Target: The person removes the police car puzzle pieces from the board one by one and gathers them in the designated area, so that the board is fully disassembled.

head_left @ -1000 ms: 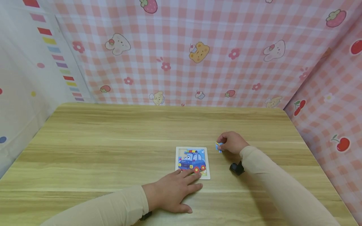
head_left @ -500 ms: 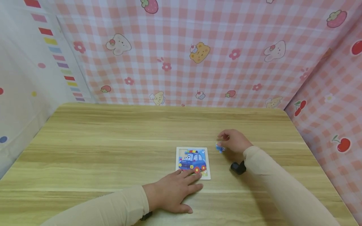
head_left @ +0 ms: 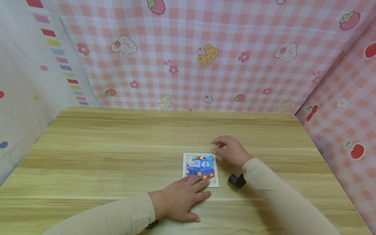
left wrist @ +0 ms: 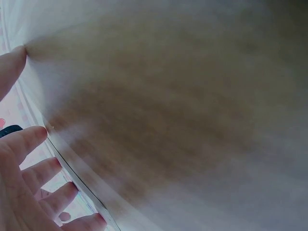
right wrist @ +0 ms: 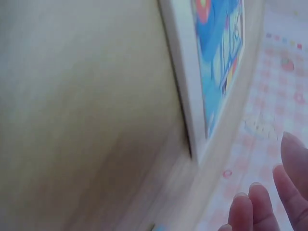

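A square jigsaw puzzle (head_left: 200, 166) in a white frame lies on the table, with a blue cartoon car pictured on it. Bare wood-coloured backing shows at its upper left. My left hand (head_left: 183, 199) lies spread over the puzzle's lower edge, its straight fingertips covering part of the picture. Just off the top right corner, my right hand (head_left: 233, 151) hovers with loosely bent fingers; the right wrist view shows nothing held between them. At the bottom edge of that view, a sliver of a small blue piece (right wrist: 160, 227) shows on the table. The head view does not show it.
The wooden table (head_left: 102, 163) reaches back to a pink checked curtain (head_left: 188, 71). More printed cloth hangs at the left and right sides. A black wrist camera (head_left: 236, 181) sits under my right wrist, close to the table.
My right hand has let go of the small blue puzzle piece on the table and moved left to the puzzle's top right corner. The left hand and the puzzle have stayed put.
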Motion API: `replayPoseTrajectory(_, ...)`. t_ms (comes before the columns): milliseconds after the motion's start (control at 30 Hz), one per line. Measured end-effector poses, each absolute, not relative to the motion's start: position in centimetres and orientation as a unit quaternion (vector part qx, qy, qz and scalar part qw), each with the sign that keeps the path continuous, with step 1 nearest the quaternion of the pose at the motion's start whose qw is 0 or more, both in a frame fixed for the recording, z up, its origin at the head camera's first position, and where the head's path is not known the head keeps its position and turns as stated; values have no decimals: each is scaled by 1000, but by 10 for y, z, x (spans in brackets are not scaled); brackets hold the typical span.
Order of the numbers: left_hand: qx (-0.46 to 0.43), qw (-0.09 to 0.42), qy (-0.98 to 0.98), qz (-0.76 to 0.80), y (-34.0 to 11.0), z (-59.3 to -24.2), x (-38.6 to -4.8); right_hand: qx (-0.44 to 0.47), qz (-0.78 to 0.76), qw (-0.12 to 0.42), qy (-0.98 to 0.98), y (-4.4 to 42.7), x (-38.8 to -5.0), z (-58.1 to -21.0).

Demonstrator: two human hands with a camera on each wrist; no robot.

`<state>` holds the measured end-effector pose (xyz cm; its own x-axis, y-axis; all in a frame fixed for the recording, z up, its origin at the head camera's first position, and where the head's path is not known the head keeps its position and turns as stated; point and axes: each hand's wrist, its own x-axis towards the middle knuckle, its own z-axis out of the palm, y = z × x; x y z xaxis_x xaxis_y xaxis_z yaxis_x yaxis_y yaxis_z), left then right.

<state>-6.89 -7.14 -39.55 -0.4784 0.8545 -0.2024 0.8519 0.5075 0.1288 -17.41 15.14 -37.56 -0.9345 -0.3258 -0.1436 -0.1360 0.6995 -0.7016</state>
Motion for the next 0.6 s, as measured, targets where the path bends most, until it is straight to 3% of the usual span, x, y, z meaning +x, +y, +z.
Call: replayPoseTrajectory(600, 502, 70, 862, -16, -70, -397, -66, -180, -335, 157, 911, 119, -169, -385)
